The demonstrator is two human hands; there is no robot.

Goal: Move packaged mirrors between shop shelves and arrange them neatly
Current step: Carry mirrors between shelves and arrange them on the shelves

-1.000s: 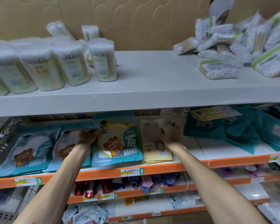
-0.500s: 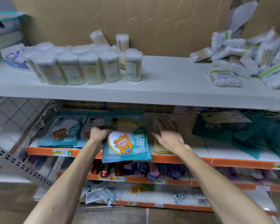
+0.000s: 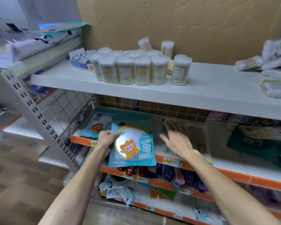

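**Item:** 1 packaged mirror (image 3: 133,148), blue pouch with a cartoon figure on the front.

**Change:** 1 second ago, flat on the middle shelf (image 3: 234,174) among like pouches. Now it is lifted clear and hangs in front of the shelf's orange lip, tilted toward us. Our right hand (image 3: 175,140), then pressed on the beige pack (image 3: 196,137), is now raised.

**Meaning:** we judge the pick-up done and the carry to another shelf beginning. Placing and straightening remain.

**Grip:** our left hand (image 3: 106,138) is clamped on the pouch's upper left corner, thumb on the front, fingers curled behind. The rest of the pouch hangs free, below and right of the fingers.

**Right hand:** fingers straight and apart, holding nothing, just beside the pouch's right edge. It is blurred, so we cannot tell whether it touches the beige pack.

**Stock left:** at least 1 like pouch (image 3: 96,127) on the shelf.
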